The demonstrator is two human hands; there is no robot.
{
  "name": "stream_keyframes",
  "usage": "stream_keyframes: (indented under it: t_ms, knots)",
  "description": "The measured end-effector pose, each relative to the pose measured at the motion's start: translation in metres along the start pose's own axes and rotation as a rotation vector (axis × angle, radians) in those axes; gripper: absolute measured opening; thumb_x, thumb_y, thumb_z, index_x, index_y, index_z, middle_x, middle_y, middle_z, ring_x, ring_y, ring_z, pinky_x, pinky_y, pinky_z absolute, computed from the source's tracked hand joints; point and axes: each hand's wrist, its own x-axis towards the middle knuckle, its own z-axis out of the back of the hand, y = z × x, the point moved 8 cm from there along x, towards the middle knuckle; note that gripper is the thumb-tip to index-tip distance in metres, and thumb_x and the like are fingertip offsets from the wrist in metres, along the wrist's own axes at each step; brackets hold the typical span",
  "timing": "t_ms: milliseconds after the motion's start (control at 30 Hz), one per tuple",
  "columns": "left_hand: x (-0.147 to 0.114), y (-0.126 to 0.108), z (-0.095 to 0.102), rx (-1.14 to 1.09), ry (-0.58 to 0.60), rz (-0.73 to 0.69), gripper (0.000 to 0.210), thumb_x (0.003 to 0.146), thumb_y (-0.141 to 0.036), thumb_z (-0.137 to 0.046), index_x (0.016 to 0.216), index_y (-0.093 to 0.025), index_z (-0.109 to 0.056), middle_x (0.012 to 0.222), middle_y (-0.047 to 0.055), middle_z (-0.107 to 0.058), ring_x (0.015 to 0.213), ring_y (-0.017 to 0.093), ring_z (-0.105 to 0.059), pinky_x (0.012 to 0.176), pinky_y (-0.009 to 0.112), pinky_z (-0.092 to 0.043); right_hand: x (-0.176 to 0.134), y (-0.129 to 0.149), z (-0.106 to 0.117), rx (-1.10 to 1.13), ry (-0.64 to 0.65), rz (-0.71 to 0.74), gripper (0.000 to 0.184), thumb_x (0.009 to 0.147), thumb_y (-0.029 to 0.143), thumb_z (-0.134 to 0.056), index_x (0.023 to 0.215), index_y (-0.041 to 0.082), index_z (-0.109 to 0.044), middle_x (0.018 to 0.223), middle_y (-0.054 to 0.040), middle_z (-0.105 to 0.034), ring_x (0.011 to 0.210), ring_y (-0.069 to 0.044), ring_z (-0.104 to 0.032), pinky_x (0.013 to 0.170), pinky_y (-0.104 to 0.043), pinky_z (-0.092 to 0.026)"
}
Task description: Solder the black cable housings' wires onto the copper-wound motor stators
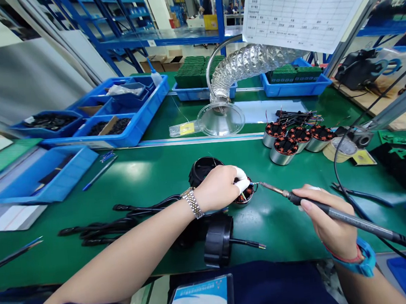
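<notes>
My left hand (223,185), with white covers on its fingertips, pinches a thin wire (251,184) over a motor stator (246,196) with copper windings. The hand hides much of that stator. My right hand (329,212) is closed around a soldering iron (307,203). Its tip points left and is at or very near the wire end; whether they touch I cannot tell. Behind my left hand sits a round black housing (204,168). Nearer to me lies a black cylindrical cap (219,242) with a cable sticking out to the right.
Black cables (124,221) lie left of centre. Several silver stators (283,150) stand at right, near pliers (363,194). A fume extractor hood (221,120) hangs behind the stator. Blue trays (151,114) hold parts at back left; green boards (195,72) fill a bin behind.
</notes>
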Motion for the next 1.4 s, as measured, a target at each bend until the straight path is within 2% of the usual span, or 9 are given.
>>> stream_keyframes:
  t_ms: [200,400,600,833,1400]
  knots:
    - [0.0,0.0,0.0,0.002,-0.005,-0.002,0.023,0.078,-0.028,-0.048,0.069,-0.015,-0.064,0.076,0.004,-0.065,0.066,0.016,-0.058,0.062,0.025,-0.041,0.0,-0.001,-0.003,0.003,-0.01,-0.002,0.021,0.078,0.019,-0.059,0.095,0.03,-0.067,0.085,0.0006,-0.068,0.081,-0.017,-0.062,0.079,-0.033,-0.046]
    - [0.0,0.0,0.0,0.012,-0.006,0.002,0.022,0.078,-0.028,-0.049,0.07,-0.015,-0.065,0.077,0.004,-0.065,0.067,0.016,-0.058,0.062,0.025,-0.041,0.003,0.0,-0.006,0.021,-0.012,-0.006,0.02,0.078,0.02,-0.058,0.094,0.028,-0.068,0.082,-0.0002,-0.068,0.08,-0.018,-0.062,0.077,-0.033,-0.047]
    - [-0.001,-0.001,0.0,0.025,-0.009,-0.013,0.023,0.078,-0.027,-0.048,0.07,-0.015,-0.065,0.079,0.003,-0.066,0.067,0.015,-0.058,0.062,0.024,-0.041,0.004,0.0,-0.009,0.039,-0.006,-0.015,0.018,0.078,0.022,-0.059,0.092,0.026,-0.069,0.083,-0.0012,-0.068,0.08,-0.019,-0.062,0.083,-0.037,-0.046]
    - [0.0,-0.002,0.001,0.028,-0.035,-0.028,0.022,0.079,-0.026,-0.048,0.069,-0.015,-0.065,0.077,0.003,-0.065,0.067,0.015,-0.058,0.062,0.023,-0.042,0.006,0.005,-0.011,0.092,0.056,0.015,0.022,0.079,0.016,-0.057,0.095,0.027,-0.067,0.081,-0.0008,-0.066,0.075,-0.016,-0.06,0.068,-0.03,-0.046]
    - [0.0,-0.001,0.002,0.037,-0.042,-0.024,0.022,0.079,-0.026,-0.048,0.071,-0.016,-0.066,0.08,0.003,-0.067,0.071,0.016,-0.06,0.066,0.025,-0.044,0.009,0.005,-0.009,0.036,0.04,0.013,0.022,0.079,0.017,-0.058,0.096,0.029,-0.066,0.083,0.0008,-0.067,0.082,-0.016,-0.06,0.07,-0.027,-0.045]
